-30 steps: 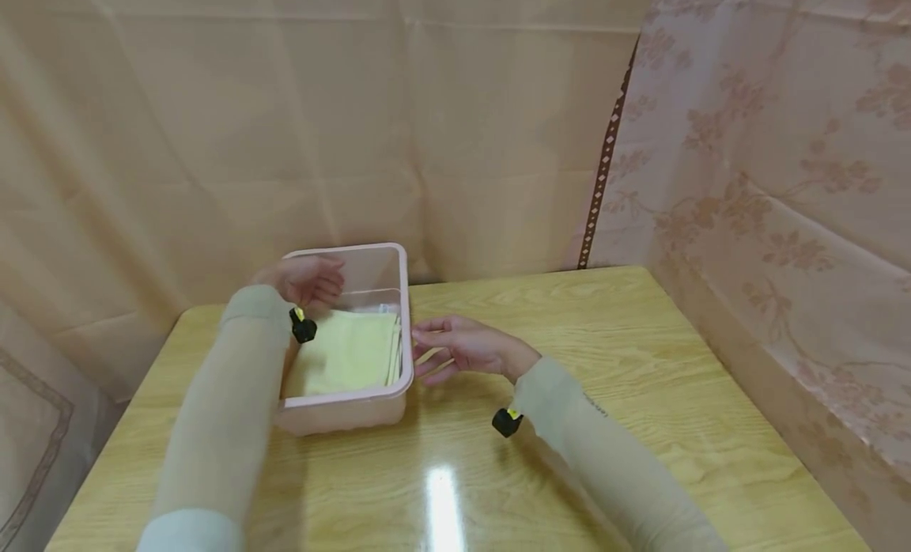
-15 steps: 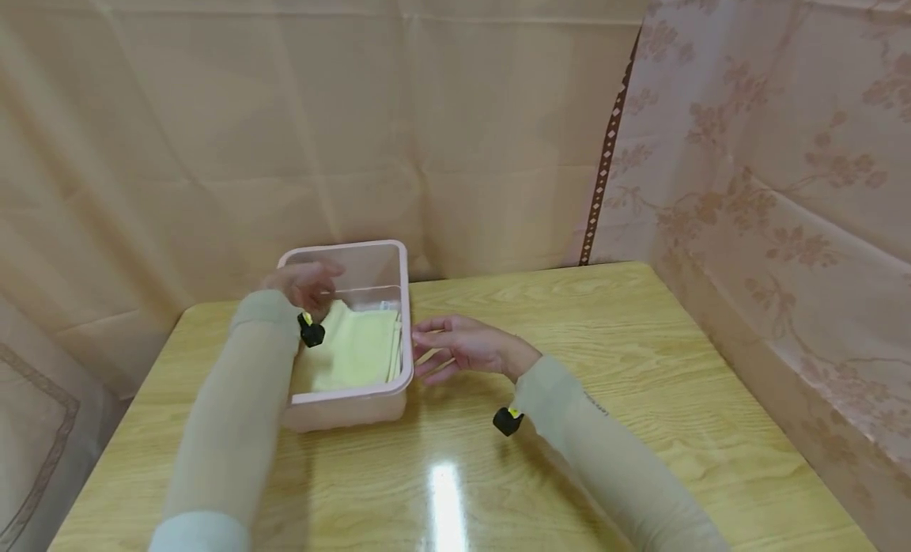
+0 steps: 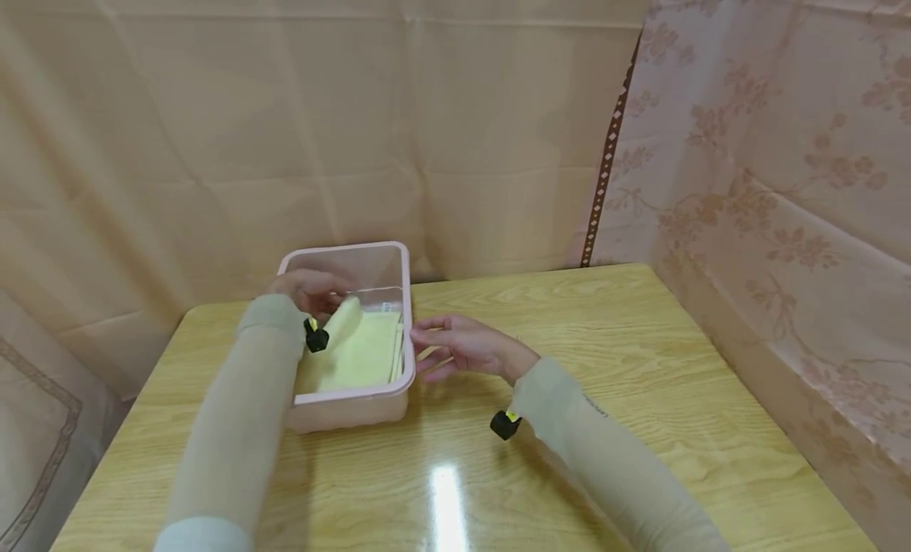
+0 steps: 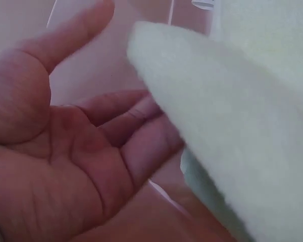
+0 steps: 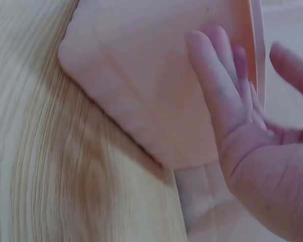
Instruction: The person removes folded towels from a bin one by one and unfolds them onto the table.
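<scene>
A pink plastic bin point(image 3: 346, 395) stands on the table and holds pale yellow folded cloth point(image 3: 366, 354), layered along its right side. Inside the bin's left part is my left hand point(image 3: 306, 288). In the left wrist view its fingers point(image 4: 151, 151) reach behind a raised, fuzzy edge of the cloth point(image 4: 227, 116), while the thumb stands away from it. My right hand point(image 3: 466, 348) is beside the bin's right wall, fingertips right at the outer side below the rim. The right wrist view shows those fingers point(image 5: 212, 80) nearly straight, with nothing held.
The wooden table point(image 3: 569, 354) extends to the right and front of the bin. A beige curtain point(image 3: 498, 141) hangs close behind it, and a floral pink curtain point(image 3: 797, 180) lines the right. Small black cameras point(image 3: 504, 425) sit on both wrists.
My left hand has moved slightly right and deeper into the bin. The cloth's left edge, flat before, now rises and curls over beside it. The right hand has stayed put.
</scene>
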Demonstrator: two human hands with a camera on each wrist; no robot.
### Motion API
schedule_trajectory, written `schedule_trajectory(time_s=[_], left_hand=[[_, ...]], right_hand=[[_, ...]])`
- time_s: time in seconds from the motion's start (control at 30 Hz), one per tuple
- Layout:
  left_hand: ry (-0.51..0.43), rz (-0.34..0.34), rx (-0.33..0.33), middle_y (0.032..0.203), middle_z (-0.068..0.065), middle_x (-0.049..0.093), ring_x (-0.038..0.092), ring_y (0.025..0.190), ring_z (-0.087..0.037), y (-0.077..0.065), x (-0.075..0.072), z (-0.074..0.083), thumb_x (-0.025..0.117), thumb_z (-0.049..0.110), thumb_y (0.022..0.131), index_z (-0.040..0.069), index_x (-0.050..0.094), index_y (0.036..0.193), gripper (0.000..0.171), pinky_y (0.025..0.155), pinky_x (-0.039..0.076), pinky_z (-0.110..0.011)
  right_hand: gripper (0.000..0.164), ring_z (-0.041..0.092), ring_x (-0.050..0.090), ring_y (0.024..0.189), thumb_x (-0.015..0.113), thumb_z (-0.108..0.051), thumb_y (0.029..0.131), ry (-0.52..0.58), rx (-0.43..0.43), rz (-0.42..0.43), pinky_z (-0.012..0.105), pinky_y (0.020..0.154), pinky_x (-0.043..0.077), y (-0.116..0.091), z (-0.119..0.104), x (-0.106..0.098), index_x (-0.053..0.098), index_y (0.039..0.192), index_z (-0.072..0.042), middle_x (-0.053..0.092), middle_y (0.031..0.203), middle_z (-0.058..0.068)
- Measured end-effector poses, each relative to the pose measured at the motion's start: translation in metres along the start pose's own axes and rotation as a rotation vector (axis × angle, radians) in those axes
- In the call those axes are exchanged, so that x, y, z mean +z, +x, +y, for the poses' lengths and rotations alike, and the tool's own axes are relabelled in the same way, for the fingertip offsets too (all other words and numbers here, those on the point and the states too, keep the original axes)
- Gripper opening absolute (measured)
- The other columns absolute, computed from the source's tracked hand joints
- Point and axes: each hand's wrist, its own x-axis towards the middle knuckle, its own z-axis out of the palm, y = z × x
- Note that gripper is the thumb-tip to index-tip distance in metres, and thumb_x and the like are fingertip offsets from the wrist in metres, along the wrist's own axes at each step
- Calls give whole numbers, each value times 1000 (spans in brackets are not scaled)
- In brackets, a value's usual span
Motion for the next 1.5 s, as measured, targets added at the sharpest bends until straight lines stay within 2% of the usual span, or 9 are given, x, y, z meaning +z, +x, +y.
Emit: schedule_trajectory(time_s=[0.07,0.2,0.33,0.53,0.7,0.93,1.13,1.33,1.5], left_hand=[[65,-56,-7,77,1,65,64,72,-10,1,0,-1,55,20,105,8,67,89,23,69,54,-23],[289,-130,-4,68,4,61,57,62,-7,1,1,-1,61,18,102,11,67,80,24,66,49,-20],[411,-111,-9,62,5,52,47,57,-7,0,2,-1,66,20,99,14,63,77,23,61,44,-21],[373,-73,-43,66,5,58,50,58,-6,3,5,-1,72,22,96,13,66,81,18,58,43,-19],[365,-64,-33,66,5,54,49,58,-7,5,10,1,77,23,91,14,61,79,22,59,44,-20],[371,2,-21,69,5,49,47,62,-9,3,14,4,84,26,86,15,53,76,33,62,44,-23],[362,5,-13,69,5,51,49,63,-10,2,19,6,85,24,84,15,52,73,36,62,46,-23],[335,7,-23,69,4,53,50,62,-9,-2,23,10,84,19,85,15,51,73,35,62,46,-22],[306,-14,-13,70,4,58,54,61,-7,2,23,11,81,17,88,11,61,78,23,62,49,-21]], right_hand=[[33,24,71,88,57,-16,105,23,-7,43,54,93,53,3,0,3,51,134,-1,64,111,12],[36,23,70,83,61,-12,103,116,-2,111,42,79,60,10,-1,8,50,134,1,64,107,12],[42,21,70,79,62,-10,102,151,15,140,37,72,61,14,-1,9,47,139,3,65,106,13],[48,21,70,80,62,-10,102,132,9,152,37,75,61,13,-2,11,44,144,5,66,105,13],[42,21,70,79,63,-9,101,130,-6,165,37,73,61,14,-1,13,49,138,3,67,102,12],[34,19,71,76,63,-9,101,133,-24,182,35,69,61,14,1,14,52,132,0,68,102,13],[33,19,71,76,63,-8,101,142,-27,170,34,68,61,12,1,13,53,131,-1,69,101,12],[42,20,71,78,63,-8,101,141,-25,155,35,70,61,10,-1,13,48,139,2,68,104,13],[49,20,70,79,62,-9,101,145,-20,139,34,70,61,9,-1,11,43,145,4,67,104,13]])
